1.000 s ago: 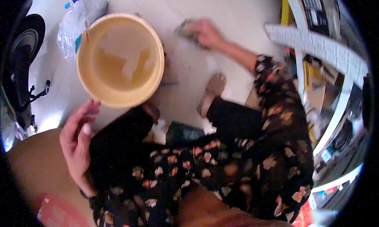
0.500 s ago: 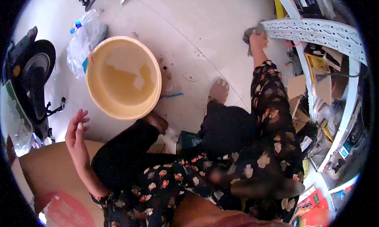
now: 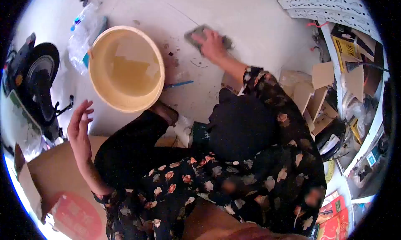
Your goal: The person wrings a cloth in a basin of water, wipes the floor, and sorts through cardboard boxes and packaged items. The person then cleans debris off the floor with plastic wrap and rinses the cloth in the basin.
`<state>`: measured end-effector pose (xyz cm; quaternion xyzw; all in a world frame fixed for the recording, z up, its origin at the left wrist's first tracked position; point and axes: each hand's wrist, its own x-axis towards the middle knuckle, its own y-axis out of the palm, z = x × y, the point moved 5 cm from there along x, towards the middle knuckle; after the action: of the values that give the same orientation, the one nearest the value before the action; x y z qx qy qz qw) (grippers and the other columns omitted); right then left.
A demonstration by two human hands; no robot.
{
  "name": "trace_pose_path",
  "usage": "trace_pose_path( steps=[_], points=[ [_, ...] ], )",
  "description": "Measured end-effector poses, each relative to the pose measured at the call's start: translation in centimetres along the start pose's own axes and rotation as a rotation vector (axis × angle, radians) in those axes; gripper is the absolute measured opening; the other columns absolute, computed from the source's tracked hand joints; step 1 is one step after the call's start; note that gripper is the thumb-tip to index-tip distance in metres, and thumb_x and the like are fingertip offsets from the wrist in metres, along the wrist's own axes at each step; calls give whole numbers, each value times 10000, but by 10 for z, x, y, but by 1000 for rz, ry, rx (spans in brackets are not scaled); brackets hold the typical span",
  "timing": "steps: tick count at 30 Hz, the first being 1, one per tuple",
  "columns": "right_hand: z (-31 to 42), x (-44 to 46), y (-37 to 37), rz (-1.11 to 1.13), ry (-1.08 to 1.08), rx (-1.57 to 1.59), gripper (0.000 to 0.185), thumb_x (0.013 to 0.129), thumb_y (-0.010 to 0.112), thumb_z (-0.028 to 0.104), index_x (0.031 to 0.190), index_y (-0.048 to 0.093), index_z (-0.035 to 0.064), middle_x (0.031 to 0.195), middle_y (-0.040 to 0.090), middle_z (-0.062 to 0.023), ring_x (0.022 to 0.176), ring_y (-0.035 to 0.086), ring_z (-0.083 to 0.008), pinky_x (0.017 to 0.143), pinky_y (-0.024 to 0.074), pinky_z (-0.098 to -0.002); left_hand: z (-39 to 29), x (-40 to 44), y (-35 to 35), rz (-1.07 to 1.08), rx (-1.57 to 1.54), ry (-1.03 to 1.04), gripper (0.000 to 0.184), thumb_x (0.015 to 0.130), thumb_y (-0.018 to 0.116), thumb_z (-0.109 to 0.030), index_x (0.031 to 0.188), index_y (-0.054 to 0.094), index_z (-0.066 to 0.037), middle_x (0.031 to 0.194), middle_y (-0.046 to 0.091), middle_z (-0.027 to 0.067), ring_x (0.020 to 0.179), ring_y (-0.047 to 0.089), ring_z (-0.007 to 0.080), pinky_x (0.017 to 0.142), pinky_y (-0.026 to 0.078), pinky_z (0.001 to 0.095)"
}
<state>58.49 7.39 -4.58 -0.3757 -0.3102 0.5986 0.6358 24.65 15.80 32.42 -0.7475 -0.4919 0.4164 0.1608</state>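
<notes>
"Okay, where to look first?"

"At the cloth (image 3: 193, 36), down on the floor (image 3: 246, 14) to the right of the basin (image 3: 121, 101), under the right hand (image 3: 213, 46). Held from above, with fingers bent over the top. Hard to tell how firm a grip."

"And how to wipe well?"

"Spread the cloth wide, press evenly, and draw slow, overlapping strokes. Gather the dark specks (image 3: 171, 54) beside the basin inward, so as not to scatter them. Turn to a clean face once soiled."

"And the left hand (image 3: 81, 125)?"

"Empty, raised near the basin, with fingers open and loosely curved. Well placed to steady the rim."

"Anything in the way?"

"Mainly the basin, with cloudy water (image 3: 133, 71) inside: best not to knock. Then the blue stick (image 3: 179, 84), just beside the basin; better to lift away than to push along. Mind the foot (image 3: 167, 113) close to the rim, too."

"And farther out?"

"To the left of the basin, a clear bag (image 3: 83, 37), then a scooter (image 3: 41, 71). Over on the right, open boxes (image 3: 323, 75) and a metal rack (image 3: 330, 8); shorten the strokes near those."
</notes>
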Motion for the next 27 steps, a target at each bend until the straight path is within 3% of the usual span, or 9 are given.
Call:
trace_pose_path(
  steps=[4,7,11,15,16,21,23,25,27],
  points=[
    [71,-71,31,68,-487,122,474,715,561,51,1147,638,229,1147,522,-154,1052,490,-365,885,428,-483,-12,-7,1,7,14,53,329,959,469,-184,1226,560,-15,1172,612,75,1010,561,161,852,443,291],
    [76,-81,44,407,-608,261,408,743,600,124,1144,636,184,1071,557,-183,1037,504,-370,884,426,-464,-17,-16,1,4,-12,86,332,956,466,-183,1229,561,-21,1179,611,81,1024,562,165,854,443,292],
    [11,-11,-10,8,8,384,338,840,556,124,1157,629,215,1022,590,-191,955,550,-373,852,456,-444,-10,-30,-5,9,-18,64,337,954,466,-183,1239,554,-26,1194,606,89,1036,566,174,860,444,298],
    [-67,72,-70,-328,238,-29,453,805,598,163,1245,550,258,1037,533,-185,1007,485,-368,869,430,-459,-8,-37,-7,12,-23,37,335,955,476,-201,1230,552,-24,1187,605,76,1036,557,163,873,431,296],
    [-70,89,-80,-47,458,80,517,910,540,276,1369,409,79,1426,268,-273,1255,318,-456,998,366,-522,-7,-38,-8,3,-28,29,335,955,476,-199,1231,551,-24,1187,605,77,1039,557,164,876,430,295],
    [-25,136,-16,121,258,-203,571,906,553,201,1414,323,78,1392,340,-249,1221,401,-381,983,403,-482,0,-39,-11,-14,-42,-10,338,952,478,-175,1246,544,-22,1191,604,83,1043,558,166,884,428,294],
    [20,122,22,-67,-149,-72,404,838,572,182,1232,555,268,1065,539,-200,1018,501,-389,865,440,-478,3,-38,-12,-1,-49,-6,334,949,475,-161,1245,545,-22,1190,604,85,1042,558,165,885,427,294],
    [66,84,44,65,-345,-19,353,861,544,204,1214,560,203,1099,544,-211,1018,520,-410,870,446,-494,3,-41,-14,6,-60,-2,331,945,470,-145,1241,547,-19,1189,605,85,1043,557,164,886,425,294],
    [89,51,63,374,-147,246,337,871,525,216,1190,570,117,1149,541,-217,1036,529,-414,899,442,-488,-4,-43,-14,0,-69,11,327,940,463,-126,1235,550,-13,1187,606,82,1047,552,165,888,423,293]
  ],
)
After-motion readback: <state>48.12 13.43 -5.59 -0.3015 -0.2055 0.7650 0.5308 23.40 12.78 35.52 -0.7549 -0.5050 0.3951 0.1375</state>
